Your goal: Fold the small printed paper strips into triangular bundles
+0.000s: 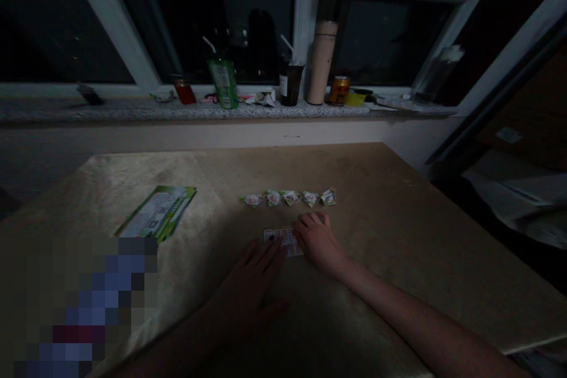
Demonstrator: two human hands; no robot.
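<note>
A small printed paper (pixel 283 240) lies flat on the tan table (pixel 398 230). My left hand (pixel 252 274) rests flat on the table with its fingertips on the paper's left edge. My right hand (pixel 318 242) presses down on the paper's right side, fingers curled over it. Just beyond the paper runs a row of several small folded paper pieces (pixel 290 198), side by side. Neither hand lifts anything off the table.
A stack of green printed leaflets (pixel 158 212) lies at the table's left. On the stone windowsill (pixel 110 109) stand a green drink carton (pixel 224 82), a dark cup with straw (pixel 290 84), a tall beige tumbler (pixel 321 62) and cans (pixel 339 91). The room is dim.
</note>
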